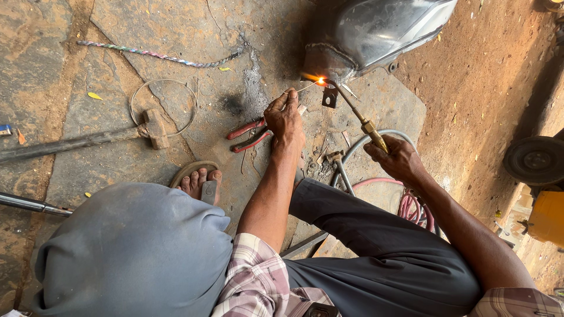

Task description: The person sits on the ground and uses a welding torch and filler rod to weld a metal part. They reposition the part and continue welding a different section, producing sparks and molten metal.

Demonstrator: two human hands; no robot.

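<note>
My left hand (284,119) pinches a thin filler rod (301,89) whose tip reaches the flame. My right hand (397,157) grips a brass-handled gas torch (359,119). Its small orange flame (320,81) burns against the lower edge of a bare metal tank (376,29) lying on the stone floor. A small metal bracket (329,97) hangs just under the flame. Both forearms reach out over my knees in grey trousers.
Red-handled pliers (249,135) lie left of my left hand. A sledgehammer (88,138) and a wire loop (163,105) lie further left, a twisted rope (153,56) beyond. Grey and pink hoses (405,202) coil under my right arm. A small wheel (536,159) stands at right.
</note>
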